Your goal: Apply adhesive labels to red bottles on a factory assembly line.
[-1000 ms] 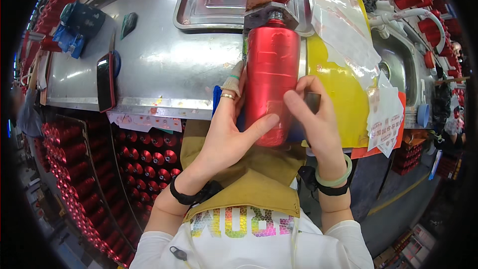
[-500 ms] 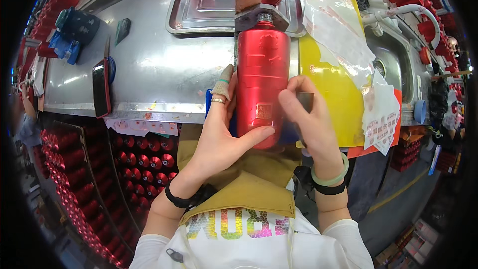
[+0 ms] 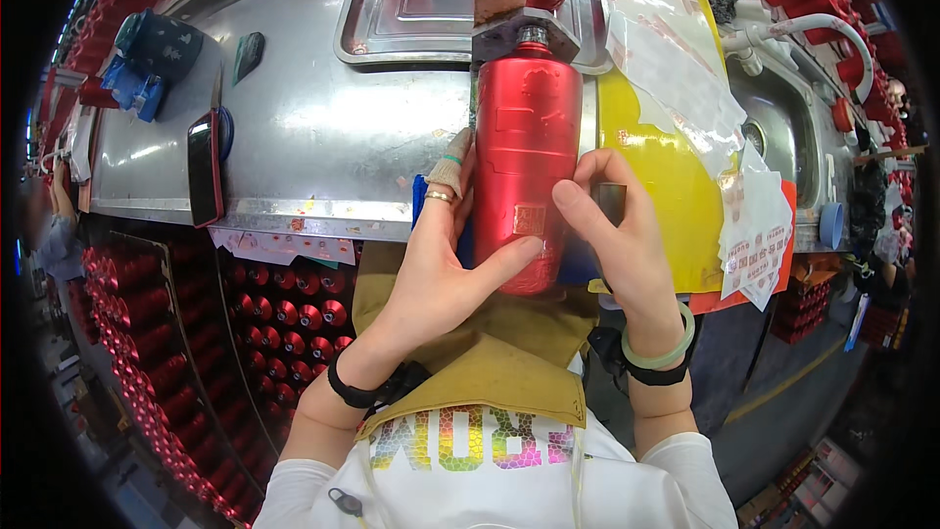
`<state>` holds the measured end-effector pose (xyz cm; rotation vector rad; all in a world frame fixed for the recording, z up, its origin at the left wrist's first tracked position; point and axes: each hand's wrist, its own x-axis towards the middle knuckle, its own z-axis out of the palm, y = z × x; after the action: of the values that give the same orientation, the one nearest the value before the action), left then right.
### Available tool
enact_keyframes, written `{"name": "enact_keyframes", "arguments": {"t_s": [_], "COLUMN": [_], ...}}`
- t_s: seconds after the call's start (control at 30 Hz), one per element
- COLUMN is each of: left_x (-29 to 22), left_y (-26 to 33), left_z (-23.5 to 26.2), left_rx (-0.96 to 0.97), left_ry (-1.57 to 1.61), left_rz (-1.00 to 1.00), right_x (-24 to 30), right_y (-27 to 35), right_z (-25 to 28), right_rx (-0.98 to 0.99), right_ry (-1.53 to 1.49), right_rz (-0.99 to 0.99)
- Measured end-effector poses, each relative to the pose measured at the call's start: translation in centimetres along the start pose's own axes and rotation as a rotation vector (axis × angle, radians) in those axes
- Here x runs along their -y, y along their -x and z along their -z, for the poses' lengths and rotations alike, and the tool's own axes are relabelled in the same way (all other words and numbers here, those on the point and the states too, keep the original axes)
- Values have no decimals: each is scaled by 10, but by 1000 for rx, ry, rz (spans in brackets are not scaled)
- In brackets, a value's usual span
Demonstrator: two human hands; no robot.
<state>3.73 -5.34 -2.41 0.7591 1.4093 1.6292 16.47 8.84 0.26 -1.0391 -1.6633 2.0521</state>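
A glossy red bottle [image 3: 527, 147] with a bare, clear threaded neck lies in front of me, its neck at a metal holder [image 3: 548, 31]. My left hand [image 3: 441, 260] grips the bottle's lower left side, thumb across its front and fingers along the edge, one wearing a cloth finger cover. The left thumb tip is just below a small gold square sticker [image 3: 530, 219] on the bottle. My right hand [image 3: 622, 230] is closed around a small dark thing [image 3: 612, 201] whose kind I cannot make out. The right thumb tip is at the bottle's right edge.
A steel tray [image 3: 421, 15] stands behind the bottle. White sticker sheets [image 3: 671, 69] lie over a yellow board [image 3: 651, 167] at the right, before a sink [image 3: 778, 127]. A red-edged knife-like tool [image 3: 206, 167] lies on the left. Red bottles [image 3: 284, 313] fill racks below.
The whole view has shifted slightly, moving the scene right. My left thumb has slid up a little toward the sticker. My right hand, blurred before, is now steady close to the bottle's edge.
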Motion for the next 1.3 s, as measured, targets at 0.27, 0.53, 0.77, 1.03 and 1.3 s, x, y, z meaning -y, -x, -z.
{"name": "enact_keyframes", "arguments": {"t_s": [0.27, 0.53, 0.77, 1.03, 1.3], "left_x": [0, -1, 0, 1, 1], "left_y": [2, 1, 0, -3, -2], "left_z": [2, 1, 2, -2, -6], "left_rx": [15, 19, 21, -32, -80], "left_ry": [-58, -25, 27, 108, 20], "left_rz": [-11, -12, 1, 42, 20], "right_x": [-4, -4, -2, -1, 12], "right_y": [-1, -2, -3, -1, 0], "right_z": [-5, -3, 0, 0, 13], "right_rx": [-17, -10, -3, -14, 55], "right_ry": [66, 53, -34, -68, -133], "right_rz": [49, 51, -1, -10, 44]}}
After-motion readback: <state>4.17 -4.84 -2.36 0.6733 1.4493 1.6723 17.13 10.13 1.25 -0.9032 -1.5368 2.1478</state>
